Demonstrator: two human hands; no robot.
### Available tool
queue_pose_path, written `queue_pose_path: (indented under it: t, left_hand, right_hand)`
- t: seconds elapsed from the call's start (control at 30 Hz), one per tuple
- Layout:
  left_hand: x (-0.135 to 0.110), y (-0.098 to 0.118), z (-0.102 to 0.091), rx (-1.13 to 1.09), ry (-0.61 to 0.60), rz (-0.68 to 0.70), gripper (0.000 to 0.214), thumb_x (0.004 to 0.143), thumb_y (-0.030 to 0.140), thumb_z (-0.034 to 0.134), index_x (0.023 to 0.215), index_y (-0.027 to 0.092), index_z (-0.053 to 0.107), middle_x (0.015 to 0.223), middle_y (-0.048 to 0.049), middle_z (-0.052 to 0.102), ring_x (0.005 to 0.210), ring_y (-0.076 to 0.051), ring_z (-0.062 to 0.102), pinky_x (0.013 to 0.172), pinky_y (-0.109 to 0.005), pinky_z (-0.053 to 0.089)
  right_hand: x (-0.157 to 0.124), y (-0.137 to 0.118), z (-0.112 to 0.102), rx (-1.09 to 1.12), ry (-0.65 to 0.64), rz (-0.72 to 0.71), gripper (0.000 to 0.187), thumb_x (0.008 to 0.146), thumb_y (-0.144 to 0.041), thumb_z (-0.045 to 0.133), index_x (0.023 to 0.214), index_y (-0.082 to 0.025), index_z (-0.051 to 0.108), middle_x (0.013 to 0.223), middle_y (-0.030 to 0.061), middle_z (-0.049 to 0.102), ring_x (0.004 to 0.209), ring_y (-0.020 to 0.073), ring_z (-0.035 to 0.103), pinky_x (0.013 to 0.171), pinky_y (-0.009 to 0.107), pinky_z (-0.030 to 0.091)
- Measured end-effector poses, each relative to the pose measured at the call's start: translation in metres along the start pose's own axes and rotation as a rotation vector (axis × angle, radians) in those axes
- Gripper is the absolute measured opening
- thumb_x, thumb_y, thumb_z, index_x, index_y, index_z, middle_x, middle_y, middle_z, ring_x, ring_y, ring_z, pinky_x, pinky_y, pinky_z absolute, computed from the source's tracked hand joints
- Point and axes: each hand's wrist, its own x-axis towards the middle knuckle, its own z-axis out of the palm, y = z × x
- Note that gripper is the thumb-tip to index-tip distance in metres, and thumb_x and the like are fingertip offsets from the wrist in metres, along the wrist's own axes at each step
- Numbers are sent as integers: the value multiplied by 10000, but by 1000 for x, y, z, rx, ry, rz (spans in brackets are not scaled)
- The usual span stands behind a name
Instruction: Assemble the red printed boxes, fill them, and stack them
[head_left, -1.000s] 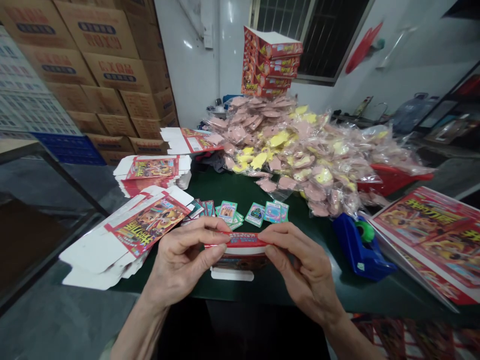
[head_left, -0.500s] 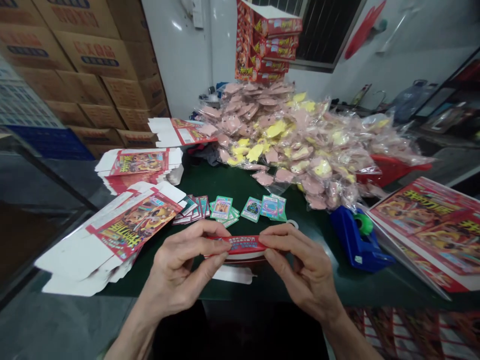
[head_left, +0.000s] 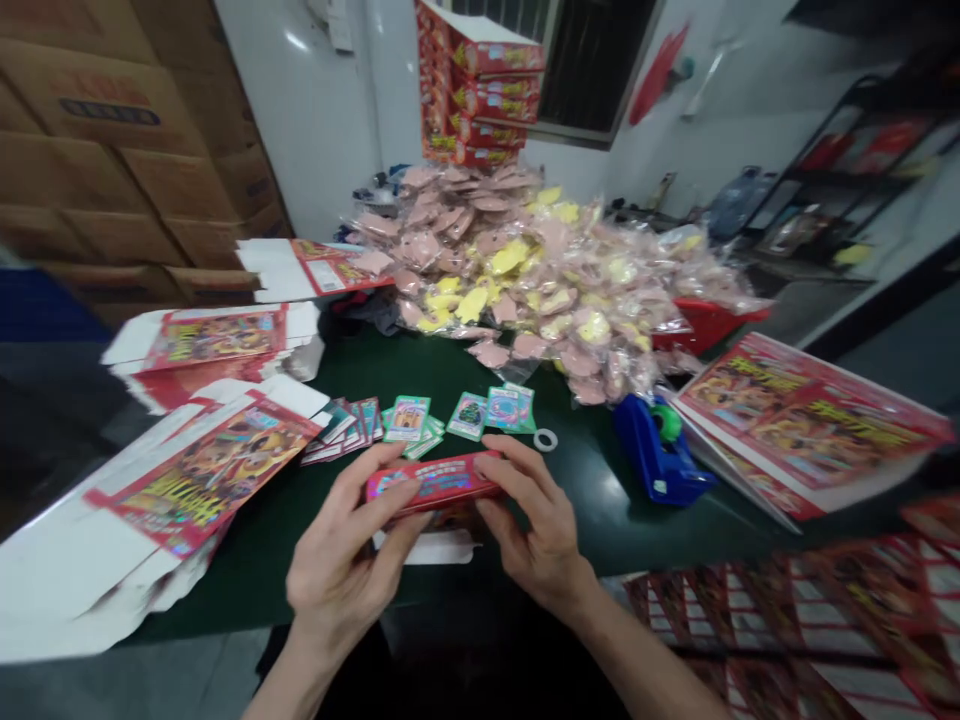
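Note:
Both my hands hold a small red printed carton (head_left: 435, 482) just above the green table (head_left: 592, 500). My left hand (head_left: 345, 560) grips its left end with thumb and fingers closed on it. My right hand (head_left: 532, 530) grips the right end the same way. A white flap of the carton (head_left: 427, 547) hangs below my hands. Beyond the carton lie fanned trading cards (head_left: 420, 420) in green and pink.
Flat unfolded cartons (head_left: 187, 480) pile at the left. A heap of pink and yellow bagged items (head_left: 540, 280) fills the back. A blue tape dispenser (head_left: 656, 450) and a small white ring (head_left: 545, 439) sit to the right, beside large printed boxes (head_left: 802, 420). Brown cartons (head_left: 127, 150) stack at the back left.
The view has swung right and blurred. My hands have moved closer together on the red carton, and its broad red face now shows instead of the thin edge.

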Motion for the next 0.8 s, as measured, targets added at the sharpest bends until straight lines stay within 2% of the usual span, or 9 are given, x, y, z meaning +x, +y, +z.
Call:
queue_pose_path:
  t: [0.1,0.17,0.23,0.3,0.4,0.5,0.6,0.7,0.8]
  left_hand:
    - [-1,-5,5,-13,69,-101,367,689,40,700,1005,219,650,1049,-30,663,916,-164,660,755,-248,566]
    - [-1,-6,8,-85,117,-248,393,652,98,743,1016,200,634,948,-22,694,814,-155,687,711,-226,586]
    - [-1,-6,11,-171,165,-389,446,613,146,773,1029,183,616,881,-16,713,738,-150,700,648,-191,596]
    - [-2,-4,13,-204,205,-426,473,590,167,783,1032,177,614,872,-13,722,721,-144,704,605,-155,590]
    - [-5,-3,15,-176,242,-358,499,591,158,775,1064,188,618,923,-13,722,751,-131,702,612,-128,582]
    - [-7,-5,16,-172,236,-316,506,605,152,766,1088,197,620,943,-8,716,761,-116,696,629,-112,575]
    - [-7,-7,16,-189,218,-308,505,611,137,761,1093,200,623,945,-4,710,774,-123,692,636,-136,586]
    - [-8,-9,15,-226,207,-351,539,583,98,776,1089,204,626,956,-1,711,773,-119,688,653,-142,586]
    - [-8,-10,15,-259,220,-386,555,550,107,796,1074,196,633,955,-5,712,749,-106,680,649,-117,570]
  right_hand:
    - [-12,16,-26,-171,128,157,423,856,-177,537,1272,-214,468,1152,110,565,866,155,622,655,268,528]
    - [-25,35,-61,-385,320,381,249,856,-247,516,1087,-184,583,944,70,605,711,137,588,595,262,491]
    - [-38,56,-104,-596,462,624,212,839,-316,489,875,-163,632,793,52,588,670,152,547,651,301,472]
    - [-47,76,-142,-671,484,763,226,798,-313,495,811,-143,642,756,64,588,689,180,536,707,342,450]
    - [-51,98,-178,-618,349,911,154,725,-274,579,730,-148,667,665,38,596,646,181,532,673,327,426]
    - [-43,108,-191,-486,165,1061,172,723,-267,646,593,-154,641,529,-14,551,547,138,508,582,274,407]
    - [-33,110,-194,-376,85,1212,192,802,-291,644,706,-125,633,655,-21,593,614,115,555,605,254,459]
    - [-27,108,-193,-277,119,1369,226,881,-316,573,1002,-128,603,975,34,625,825,146,611,722,321,523]
    - [-25,105,-187,-170,222,1494,305,897,-327,548,1148,-153,552,1135,75,585,952,182,601,800,381,523]
